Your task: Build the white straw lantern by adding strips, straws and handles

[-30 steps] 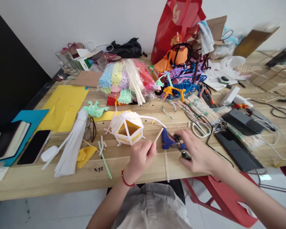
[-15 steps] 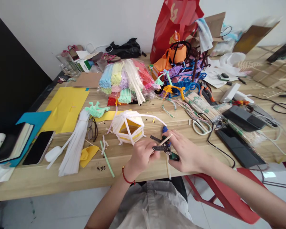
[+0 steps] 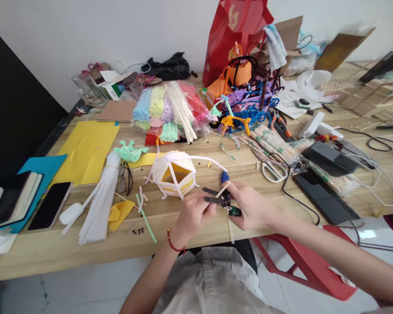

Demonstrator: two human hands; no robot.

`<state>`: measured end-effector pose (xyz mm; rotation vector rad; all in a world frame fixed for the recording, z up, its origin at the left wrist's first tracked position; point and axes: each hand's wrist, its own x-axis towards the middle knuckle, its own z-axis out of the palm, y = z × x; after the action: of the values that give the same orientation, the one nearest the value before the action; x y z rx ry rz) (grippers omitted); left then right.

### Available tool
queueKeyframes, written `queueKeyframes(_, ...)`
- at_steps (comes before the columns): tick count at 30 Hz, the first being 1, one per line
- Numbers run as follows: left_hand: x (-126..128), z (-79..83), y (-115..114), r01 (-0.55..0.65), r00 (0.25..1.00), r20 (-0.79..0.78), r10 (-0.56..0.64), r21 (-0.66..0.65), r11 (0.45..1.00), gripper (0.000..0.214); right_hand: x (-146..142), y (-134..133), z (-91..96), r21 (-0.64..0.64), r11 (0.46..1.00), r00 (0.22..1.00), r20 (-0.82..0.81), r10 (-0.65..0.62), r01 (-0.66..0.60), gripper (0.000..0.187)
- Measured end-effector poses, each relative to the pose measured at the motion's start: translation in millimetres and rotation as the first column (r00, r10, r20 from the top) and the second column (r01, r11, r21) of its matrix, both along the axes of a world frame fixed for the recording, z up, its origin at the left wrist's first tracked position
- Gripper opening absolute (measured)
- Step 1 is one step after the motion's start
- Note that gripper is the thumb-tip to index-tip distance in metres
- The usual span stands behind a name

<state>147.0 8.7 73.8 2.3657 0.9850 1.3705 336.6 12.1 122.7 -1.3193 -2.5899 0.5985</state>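
Note:
My right hand (image 3: 250, 205) is closed round the handles of wire-stripper pliers (image 3: 227, 201), which have black jaws, a blue grip end and a dark green one. A thin wooden stick (image 3: 221, 191) slants across the parted jaws. My left hand (image 3: 194, 213) is pinched on the stick's near end, though its fingertips are partly hidden. Just beyond my hands, a white fuzzy lantern-shaped frame (image 3: 173, 174) with yellow panels stands on the table. From its top a pale pipe cleaner (image 3: 209, 159) arcs over to the right, towards the blue grip.
White pipe cleaners (image 3: 100, 205) and a phone (image 3: 50, 206) lie to the left. Bagged coloured pipe cleaners (image 3: 170, 109) are behind the lantern. Scissors (image 3: 274, 172), a black cable (image 3: 298, 203) and a power bank (image 3: 329, 159) lie on the right. A red stool (image 3: 309, 266) stands below the table edge.
The whole view has shifted slightly, so things on the table appear a little further left. Both hands keep their hold on the stick and the pliers.

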Motion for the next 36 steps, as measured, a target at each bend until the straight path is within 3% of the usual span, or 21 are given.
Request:
queueKeyframes(4, 1, -5.7, -5, 0.045, 0.996, 0.083, -0.030, -0.180, 0.983, 0.018, 0, 3, -5.1, -0.037, 0.999, 1.000, -0.006, -0.005, 0.005, 0.037)
queueKeyframes(6, 1, -5.1, -7, 0.109, 0.969, 0.246, -0.014, -0.380, 0.918, 0.005, 1, 5, -6.7, -0.078, 0.997, 1.000, -0.019, -0.003, 0.002, 0.037)
queueKeyframes(8, -2, -0.4, -7, 0.266, 0.892, 0.452, 0.017, -0.555, 0.788, 0.026, 3, 6, -6.9, -0.155, 0.987, 0.998, -0.046, 0.032, -0.039, 0.036)
queueKeyframes(10, -8, 7.2, -3, 0.470, 0.806, 0.592, -0.010, -0.629, 0.619, 0.056, 4, 6, -6.0, -0.244, 0.963, 0.990, -0.105, 0.091, -0.115, 0.039)
queueKeyframes(13, -19, 18.4, 5, 0.638, 0.757, 0.638, -0.141, -0.675, 0.370, 0.057, 2, 5, -4.8, -0.344, 0.915, 0.969, -0.197, 0.147, -0.209, 0.042)
queueKeyframes(15, -25, 22.8, 10, 0.671, 0.741, 0.641, -0.202, -0.690, 0.271, 0.040, 0, 5, -4.2, -0.376, 0.897, 0.959, -0.238, 0.151, -0.234, 0.037)
queueKeyframes(19, -27, 24.3, 13, 0.691, 0.720, 0.653, -0.234, -0.705, 0.160, 0.029, -4, 3, -0.8, -0.425, 0.861, 0.944, -0.285, 0.165, -0.279, 0.031)
queueKeyframes(22, -26, 23.4, 13, 0.693, 0.717, 0.665, -0.211, -0.714, 0.103, 0.033, -4, 3, 2.6, -0.457, 0.843, 0.947, -0.270, 0.174, -0.285, 0.033)
queueKeyframes(25, -24, 23.9, 11, 0.701, 0.709, 0.680, -0.186, -0.708, 0.083, 0.034, -2, 2, 2.7, -0.463, 0.843, 0.952, -0.255, 0.170, -0.274, 0.032)
queueKeyframes(33, -20, 27.3, 5, 0.696, 0.716, 0.682, -0.149, -0.714, 0.078, 0.034, 4, 1, -7.1, -0.422, 0.853, 0.944, -0.251, 0.215, -0.307, 0.028)
queueKeyframes(36, -21, 27.8, 7, 0.684, 0.729, 0.679, -0.084, -0.719, 0.122, 0.043, 4, -1, -11.5, -0.414, 0.877, 0.960, -0.229, 0.158, -0.243, 0.035)
